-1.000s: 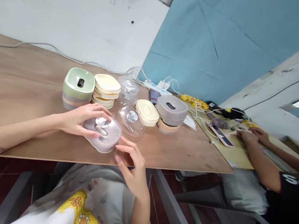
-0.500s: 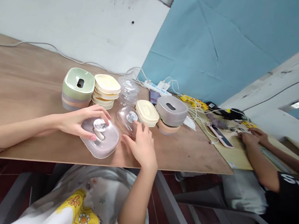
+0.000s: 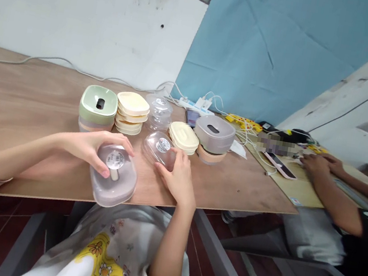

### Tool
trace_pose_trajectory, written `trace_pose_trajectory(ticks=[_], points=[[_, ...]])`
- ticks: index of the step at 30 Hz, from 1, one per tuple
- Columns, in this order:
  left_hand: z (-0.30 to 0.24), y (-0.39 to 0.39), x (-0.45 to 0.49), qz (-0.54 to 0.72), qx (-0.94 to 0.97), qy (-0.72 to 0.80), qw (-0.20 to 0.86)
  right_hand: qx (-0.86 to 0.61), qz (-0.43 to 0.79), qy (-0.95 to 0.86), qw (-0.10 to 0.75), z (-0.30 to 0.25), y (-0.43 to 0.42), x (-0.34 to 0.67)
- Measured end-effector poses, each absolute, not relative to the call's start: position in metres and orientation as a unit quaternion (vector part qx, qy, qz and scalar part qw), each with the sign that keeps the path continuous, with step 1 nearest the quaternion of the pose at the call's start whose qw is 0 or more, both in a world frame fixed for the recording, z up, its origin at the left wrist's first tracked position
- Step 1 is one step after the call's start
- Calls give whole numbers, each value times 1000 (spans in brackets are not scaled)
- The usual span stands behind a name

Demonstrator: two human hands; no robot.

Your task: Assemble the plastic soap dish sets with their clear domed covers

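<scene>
Head view: a grey oval box [image 3: 121, 188] with a transparent top and round sticker [image 3: 116, 158] sits at the table's [image 3: 232, 184] front edge, the left hand [image 3: 92, 147] gripping it, thumb on top and fingers bent over its far side. Just right of it, the right hand [image 3: 178, 174] has its grip part-closed on the near right rim of a clear cover [image 3: 154, 149]. Behind these stand a green container [image 3: 98, 107], cream piece stacks [image 3: 130, 117] and clear covers [image 3: 157, 117]; to the right, a larger grey container [image 3: 214, 134] rests on a peach one [image 3: 210, 157]. Farther right are a co-worker's hands [image 3: 317, 165].
</scene>
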State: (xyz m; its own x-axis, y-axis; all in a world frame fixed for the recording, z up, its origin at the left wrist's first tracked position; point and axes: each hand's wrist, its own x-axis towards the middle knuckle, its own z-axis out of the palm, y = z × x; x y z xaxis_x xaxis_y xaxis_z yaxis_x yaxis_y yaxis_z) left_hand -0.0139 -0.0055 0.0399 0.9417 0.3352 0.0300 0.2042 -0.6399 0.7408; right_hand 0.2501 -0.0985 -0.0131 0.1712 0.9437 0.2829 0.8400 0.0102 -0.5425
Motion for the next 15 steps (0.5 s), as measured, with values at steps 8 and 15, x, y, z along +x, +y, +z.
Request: trace_pose_trajectory(ticks=[8,15], points=[[88,6,-67,-102,917,176,343,-700,60,-653,283,-19,-101,253],[85,4,-122,-55,908,309,277,-694,73,-658,285,-18,-100,255]])
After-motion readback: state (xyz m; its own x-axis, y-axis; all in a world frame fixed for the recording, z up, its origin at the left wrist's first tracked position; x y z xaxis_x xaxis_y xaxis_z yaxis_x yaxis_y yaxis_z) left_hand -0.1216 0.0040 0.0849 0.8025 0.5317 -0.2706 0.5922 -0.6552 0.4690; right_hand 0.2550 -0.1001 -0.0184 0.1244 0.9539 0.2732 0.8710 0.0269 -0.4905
